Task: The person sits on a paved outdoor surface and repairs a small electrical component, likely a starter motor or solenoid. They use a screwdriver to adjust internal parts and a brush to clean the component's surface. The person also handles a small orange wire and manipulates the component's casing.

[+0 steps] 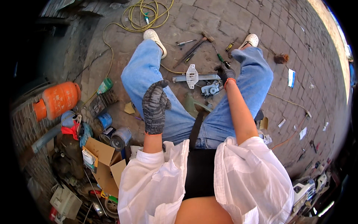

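My left hand (pixel 156 106), in a grey-black knit glove, is over my left thigh with its fingers extended and nothing visible in it. My right hand (pixel 225 71), in a similar dark glove, is at the inner side of my right leg. Its fingers are closed round the green handle of a screwdriver (pixel 219 56), whose shaft points away from me. Between my legs lies a long grey metal rail (pixel 207 77) with a translucent white plastic bracket (pixel 192 76) across it. A small grey-blue motor unit (pixel 211 89) sits just nearer, close to my right wrist.
Beyond the rail lie a hammer (pixel 194 47), a pen-like tool (pixel 186 42) and a yellow-handled screwdriver (pixel 231 45). A yellow hose (pixel 128 23) coils at the far left. An orange gas cylinder (pixel 61 100), cans and a cardboard box (pixel 102 164) crowd my left; a brown brush (pixel 281 58) lies right.
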A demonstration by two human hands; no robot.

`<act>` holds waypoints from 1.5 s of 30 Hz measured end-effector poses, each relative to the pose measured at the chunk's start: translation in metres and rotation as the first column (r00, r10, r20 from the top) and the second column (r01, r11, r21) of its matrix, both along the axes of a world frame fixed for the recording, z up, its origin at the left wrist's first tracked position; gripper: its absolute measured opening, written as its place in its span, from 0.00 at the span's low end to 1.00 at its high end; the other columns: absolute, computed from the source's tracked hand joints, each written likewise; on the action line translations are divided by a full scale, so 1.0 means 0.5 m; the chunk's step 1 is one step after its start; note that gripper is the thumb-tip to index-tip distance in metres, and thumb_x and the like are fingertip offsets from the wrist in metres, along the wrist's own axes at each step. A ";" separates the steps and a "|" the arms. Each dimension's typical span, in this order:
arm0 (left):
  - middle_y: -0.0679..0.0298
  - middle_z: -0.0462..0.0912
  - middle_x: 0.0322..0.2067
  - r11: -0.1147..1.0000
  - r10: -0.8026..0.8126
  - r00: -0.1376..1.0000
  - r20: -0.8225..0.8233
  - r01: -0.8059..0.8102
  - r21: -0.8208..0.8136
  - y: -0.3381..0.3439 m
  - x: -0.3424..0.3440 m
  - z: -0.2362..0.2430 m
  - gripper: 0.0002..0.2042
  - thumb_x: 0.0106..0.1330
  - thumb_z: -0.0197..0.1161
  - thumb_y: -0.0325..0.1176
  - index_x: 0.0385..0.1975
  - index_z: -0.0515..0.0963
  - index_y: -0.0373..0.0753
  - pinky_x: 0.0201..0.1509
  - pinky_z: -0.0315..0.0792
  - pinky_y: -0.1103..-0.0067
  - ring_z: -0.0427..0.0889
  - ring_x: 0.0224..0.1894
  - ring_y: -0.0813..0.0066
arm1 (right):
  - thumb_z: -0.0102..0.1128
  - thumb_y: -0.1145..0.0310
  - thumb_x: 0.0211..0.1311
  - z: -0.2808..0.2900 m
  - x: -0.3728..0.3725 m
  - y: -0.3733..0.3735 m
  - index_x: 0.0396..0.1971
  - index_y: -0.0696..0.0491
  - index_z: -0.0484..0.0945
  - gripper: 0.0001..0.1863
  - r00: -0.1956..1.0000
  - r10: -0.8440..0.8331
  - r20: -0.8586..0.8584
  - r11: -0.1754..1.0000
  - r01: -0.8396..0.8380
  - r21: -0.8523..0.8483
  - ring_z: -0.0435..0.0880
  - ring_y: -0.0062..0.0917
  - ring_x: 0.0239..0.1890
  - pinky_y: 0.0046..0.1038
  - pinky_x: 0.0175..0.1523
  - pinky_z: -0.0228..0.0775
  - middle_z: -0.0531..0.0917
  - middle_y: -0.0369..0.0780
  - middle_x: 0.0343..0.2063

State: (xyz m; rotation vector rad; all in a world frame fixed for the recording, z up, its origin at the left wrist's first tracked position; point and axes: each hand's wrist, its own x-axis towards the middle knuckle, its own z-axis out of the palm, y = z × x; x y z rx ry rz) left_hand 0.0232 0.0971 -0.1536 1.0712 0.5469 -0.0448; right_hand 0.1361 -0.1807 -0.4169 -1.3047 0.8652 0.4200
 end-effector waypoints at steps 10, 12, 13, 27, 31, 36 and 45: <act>0.54 0.78 0.34 0.434 -0.464 0.851 -0.247 0.462 0.774 -0.135 0.101 -0.167 0.22 0.53 0.64 0.38 0.45 0.71 0.33 0.41 0.70 0.78 0.77 0.35 0.73 | 0.58 0.63 0.55 0.293 -0.064 0.079 0.39 0.54 0.75 0.14 0.998 0.013 0.062 0.827 -0.046 0.560 0.78 0.20 0.32 0.22 0.37 0.71 0.79 0.36 0.32; 0.53 0.79 0.34 0.390 -0.535 0.806 -0.253 0.501 0.773 -0.160 0.113 -0.144 0.20 0.52 0.64 0.37 0.42 0.73 0.32 0.41 0.70 0.77 0.79 0.37 0.71 | 0.56 0.66 0.57 0.362 -0.084 0.088 0.46 0.57 0.72 0.18 0.993 0.011 0.113 0.826 -0.073 0.559 0.77 0.19 0.37 0.21 0.42 0.70 0.78 0.37 0.39; 0.52 0.79 0.33 0.447 -0.548 0.813 -0.196 0.482 0.753 -0.163 0.110 -0.147 0.21 0.53 0.63 0.39 0.42 0.73 0.31 0.41 0.70 0.75 0.78 0.36 0.66 | 0.56 0.65 0.57 0.382 -0.088 0.077 0.47 0.58 0.71 0.19 0.987 0.051 0.155 0.843 -0.126 0.523 0.77 0.19 0.38 0.21 0.42 0.70 0.78 0.37 0.41; 0.57 0.80 0.28 0.497 -0.336 0.932 0.136 0.052 0.866 -0.186 0.048 0.092 0.15 0.50 0.67 0.31 0.35 0.75 0.32 0.34 0.72 0.79 0.79 0.29 0.72 | 0.54 0.72 0.52 0.633 -0.104 0.044 0.33 0.57 0.77 0.09 0.443 0.743 0.502 0.667 -0.428 -0.610 0.79 0.31 0.30 0.27 0.35 0.70 0.79 0.44 0.29; 0.55 0.80 0.27 0.212 -0.451 0.865 0.219 -0.134 0.968 -0.153 0.066 0.089 0.15 0.48 0.67 0.31 0.35 0.76 0.33 0.33 0.72 0.76 0.80 0.28 0.63 | 0.65 0.64 0.39 0.678 -0.128 0.063 0.14 0.58 0.75 0.13 0.532 0.779 0.331 0.572 -0.387 -0.723 0.73 0.29 0.16 0.25 0.24 0.64 0.73 0.40 0.12; 0.54 0.80 0.27 0.098 -0.492 0.857 0.150 -0.116 0.988 -0.174 0.051 0.137 0.16 0.48 0.65 0.32 0.36 0.76 0.34 0.33 0.72 0.73 0.79 0.28 0.60 | 0.69 0.69 0.33 0.699 -0.152 0.034 0.10 0.55 0.72 0.12 0.413 0.748 0.520 0.624 -0.703 -0.340 0.67 0.19 0.13 0.21 0.21 0.58 0.71 0.34 0.09; 0.54 0.80 0.30 0.654 -0.336 0.912 0.236 0.045 0.756 -0.163 0.021 0.154 0.17 0.50 0.65 0.29 0.40 0.74 0.29 0.37 0.73 0.79 0.81 0.31 0.70 | 0.67 0.71 0.39 0.732 -0.209 0.069 0.25 0.57 0.79 0.10 0.582 0.695 0.422 0.714 -0.629 -0.307 0.73 0.14 0.19 0.18 0.25 0.65 0.78 0.35 0.17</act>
